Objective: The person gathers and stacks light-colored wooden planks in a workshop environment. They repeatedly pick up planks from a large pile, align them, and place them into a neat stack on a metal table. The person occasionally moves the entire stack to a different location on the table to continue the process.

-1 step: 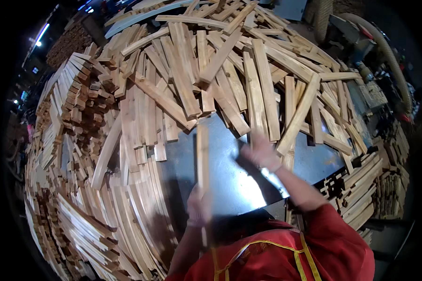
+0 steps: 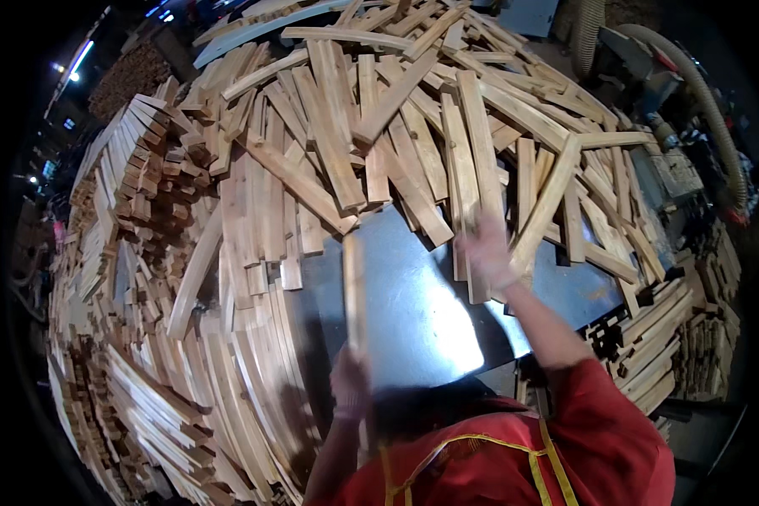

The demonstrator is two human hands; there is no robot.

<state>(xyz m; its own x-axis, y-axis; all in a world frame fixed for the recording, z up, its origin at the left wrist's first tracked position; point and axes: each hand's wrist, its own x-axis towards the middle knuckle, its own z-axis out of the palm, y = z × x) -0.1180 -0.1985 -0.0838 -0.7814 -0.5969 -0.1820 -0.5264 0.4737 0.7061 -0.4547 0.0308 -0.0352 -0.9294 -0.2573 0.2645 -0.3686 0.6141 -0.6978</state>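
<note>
My left hand [image 2: 350, 379] is closed around the lower part of a narrow wooden strip [image 2: 355, 291], which points away from me above the metal tabletop [image 2: 413, 287]. My right hand [image 2: 487, 249] is over the near ends of some wooden strips [image 2: 478, 126] at the edge of the heap. Motion smears its fingers, so their grip does not show. One strip end [image 2: 478, 291] sticks out below that hand, toward me.
A loose heap of wooden strips [image 2: 337, 126] covers the far side. Strips stand stacked on the left [image 2: 131, 169] and near left [image 2: 236, 396]. More stacked strips [image 2: 654, 346] lie at the right. A ribbed hose [image 2: 717, 110] hangs at the far right.
My right hand has moved a little right and away from me, onto the strips. The strip in my left hand has shifted slightly left and toward me.
</note>
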